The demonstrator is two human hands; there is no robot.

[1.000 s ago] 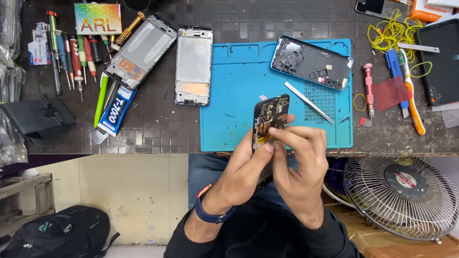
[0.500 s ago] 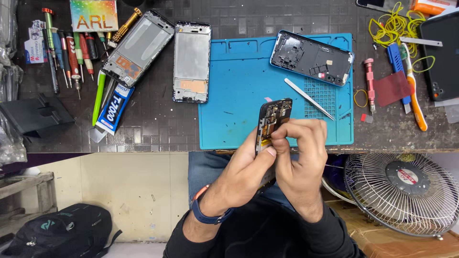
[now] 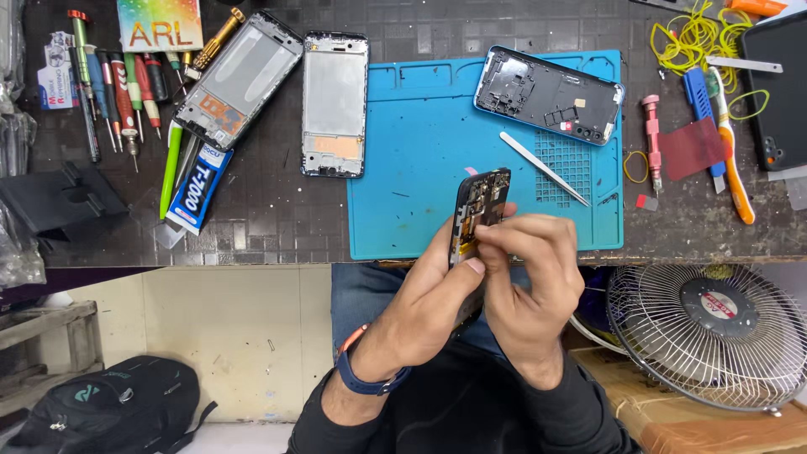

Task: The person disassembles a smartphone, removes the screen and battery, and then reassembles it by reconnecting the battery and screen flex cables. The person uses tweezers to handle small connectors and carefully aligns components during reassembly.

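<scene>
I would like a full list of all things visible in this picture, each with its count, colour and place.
opened phone: one, dark, held upright in both hands
mat: one, blue, on the table
back cover: one, dark, mat top right
tweezers: one, white, on the mat
phone frames: two, silver, left of the mat
screwdrivers: several, mixed colours, table far left
glue tube: one, blue, below the frames
toothbrush: one, orange and white, table right
rubber bands: several, yellow, top right
fan: one, grey, lower right
backpack: one, black, floor
left hand: grips the phone
right hand: fingertips on the phone's board
</scene>
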